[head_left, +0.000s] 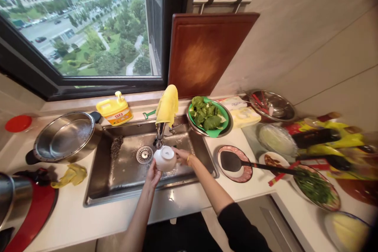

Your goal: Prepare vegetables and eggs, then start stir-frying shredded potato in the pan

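Note:
Both my hands hold a small white bowl (164,158) over the steel sink (100,189), just below the tap (160,134). My left hand (152,175) grips the bowl's near left side. My right hand (180,155) holds its right side, with a gold bangle on that wrist. The bowl is tipped so its foot faces me. A yellow cloth (168,104) is draped over the tap. The drain strainer (144,154) lies just left of the bowl.
A steel colander in a pot (65,136) and a yellow detergent bottle (115,111) sit left of the sink. Green colander of leaves (209,117), a plate with black spatula (234,162), dishes of food and a steel bowl (272,105) crowd the right counter. A wooden board (203,51) leans on the wall.

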The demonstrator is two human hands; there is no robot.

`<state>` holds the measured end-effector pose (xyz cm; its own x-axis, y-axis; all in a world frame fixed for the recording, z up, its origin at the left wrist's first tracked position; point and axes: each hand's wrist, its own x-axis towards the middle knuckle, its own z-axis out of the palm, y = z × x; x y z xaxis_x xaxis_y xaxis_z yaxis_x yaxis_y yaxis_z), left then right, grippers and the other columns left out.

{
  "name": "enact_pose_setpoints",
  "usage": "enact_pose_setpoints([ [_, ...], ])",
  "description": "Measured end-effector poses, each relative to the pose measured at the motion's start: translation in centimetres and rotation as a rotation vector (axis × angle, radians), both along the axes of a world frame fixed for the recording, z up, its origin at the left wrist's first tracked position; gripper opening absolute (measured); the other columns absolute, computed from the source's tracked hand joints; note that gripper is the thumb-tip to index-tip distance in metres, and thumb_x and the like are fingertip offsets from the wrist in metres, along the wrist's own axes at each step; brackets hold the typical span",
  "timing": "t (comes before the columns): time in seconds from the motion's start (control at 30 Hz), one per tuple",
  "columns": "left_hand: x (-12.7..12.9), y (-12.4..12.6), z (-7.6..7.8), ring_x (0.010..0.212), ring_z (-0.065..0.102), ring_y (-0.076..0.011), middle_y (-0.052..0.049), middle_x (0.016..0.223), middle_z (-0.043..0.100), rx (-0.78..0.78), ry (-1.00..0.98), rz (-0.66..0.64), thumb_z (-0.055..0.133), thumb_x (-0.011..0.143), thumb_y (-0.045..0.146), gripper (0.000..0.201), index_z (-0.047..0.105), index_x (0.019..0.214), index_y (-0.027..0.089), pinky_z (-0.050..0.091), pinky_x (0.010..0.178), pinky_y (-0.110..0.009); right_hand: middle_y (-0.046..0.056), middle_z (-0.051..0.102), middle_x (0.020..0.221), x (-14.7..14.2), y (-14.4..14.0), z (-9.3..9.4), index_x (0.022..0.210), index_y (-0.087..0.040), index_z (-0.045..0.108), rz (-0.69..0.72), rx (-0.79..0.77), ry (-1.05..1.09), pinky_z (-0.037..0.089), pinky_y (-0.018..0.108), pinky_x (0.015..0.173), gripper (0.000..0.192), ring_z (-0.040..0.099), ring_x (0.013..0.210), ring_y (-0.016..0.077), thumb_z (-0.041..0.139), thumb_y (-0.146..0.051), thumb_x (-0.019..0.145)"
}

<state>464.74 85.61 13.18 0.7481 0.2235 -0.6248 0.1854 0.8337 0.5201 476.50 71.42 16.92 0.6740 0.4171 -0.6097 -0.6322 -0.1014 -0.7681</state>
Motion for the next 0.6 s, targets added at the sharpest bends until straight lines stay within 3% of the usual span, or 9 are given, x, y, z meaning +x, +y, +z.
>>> enact_pose_setpoints([
  [0.07, -0.3, 0.4, 0.1, 0.086, 0.063, -0.014, -0.003, 0.089, 0.07, -0.065, 0.061, -0.043, 0.056, 0.084, 0.032, 0.028, 0.061, 0.108, 0.02, 0.048, 0.077, -0.023, 0.004, 0.064, 0.071, -2.7, -0.9, 0.0, 0.081, -0.016, 0.06, 0.053, -0.036, 0.115, 0.048, 0.032, 0.058, 0.041, 0.058, 0.064, 0.0163, 0.071, -0.05, 0.063],
  [0.17, -0.7, 0.6, 0.6, 0.075, 0.062, -0.0144, -0.002, 0.083, 0.069, -0.094, 0.115, -0.141, 0.061, 0.08, 0.031, 0.026, 0.063, 0.103, 0.019, 0.048, 0.069, -0.024, 0.004, 0.064, 0.081, -5.0, -1.7, 1.1, 0.089, -0.018, 0.061, 0.001, -0.06, 0.104, 0.049, 0.029, 0.058, 0.044, 0.059, 0.071, 0.0155, 0.074, -0.048, 0.059],
  [0.3, -0.8, 0.2, 1.9, 0.07, 0.061, -0.0134, -0.001, 0.081, 0.068, -0.051, 0.114, -0.201, 0.068, 0.074, 0.03, 0.028, 0.064, 0.1, 0.018, 0.046, 0.066, -0.023, 0.005, 0.065, 0.088, -5.9, -2.4, 3.0, 0.095, -0.019, 0.063, -0.071, -0.051, 0.035, 0.049, 0.026, 0.056, 0.051, 0.059, 0.075, 0.0167, 0.076, -0.048, 0.056],
  [0.43, -0.2, -0.9, 2.9, 0.064, 0.061, -0.0128, 0.0, 0.073, 0.067, -0.071, 0.168, -0.184, 0.06, 0.081, 0.026, 0.02, 0.064, 0.099, 0.018, 0.047, 0.066, -0.024, 0.007, 0.066, 0.094, -6.0, -3.2, 3.5, 0.095, -0.018, 0.063, -0.11, -0.073, 0.038, 0.05, 0.026, 0.056, 0.052, 0.061, 0.077, 0.0186, 0.073, -0.05, 0.056],
  [0.47, -0.1, -1.2, 2.9, 0.061, 0.061, -0.0126, 0.0, 0.07, 0.067, -0.075, 0.227, -0.196, 0.056, 0.084, 0.025, 0.019, 0.063, 0.1, 0.019, 0.047, 0.064, -0.024, 0.008, 0.066, 0.093, -6.0, -3.4, 3.3, 0.092, -0.017, 0.063, -0.122, -0.119, 0.054, 0.05, 0.026, 0.054, 0.051, 0.061, 0.076, 0.019, 0.072, -0.052, 0.056],
  [0.53, 0.1, -1.4, 2.4, 0.07, 0.065, -0.0142, -0.002, 0.081, 0.07, -0.113, 0.103, -0.211, 0.051, 0.087, 0.027, 0.027, 0.06, 0.112, 0.022, 0.048, 0.069, -0.024, 0.007, 0.067, 0.092, -6.3, -3.4, 2.9, 0.093, -0.018, 0.063, -0.124, -0.126, 0.001, 0.049, 0.026, 0.052, 0.051, 0.062, 0.076, 0.0195, 0.07, -0.053, 0.057],
  [0.6, 0.2, -1.2, 1.4, 0.062, 0.065, -0.0145, -0.001, 0.07, 0.07, -0.106, 0.186, -0.257, 0.047, 0.089, 0.023, 0.034, 0.054, 0.122, 0.022, 0.049, 0.067, -0.024, 0.009, 0.067, 0.089, -6.6, -3.1, 2.4, 0.091, -0.016, 0.063, -0.1, -0.152, -0.054, 0.05, 0.028, 0.053, 0.05, 0.063, 0.075, 0.0214, 0.07, -0.053, 0.058],
])
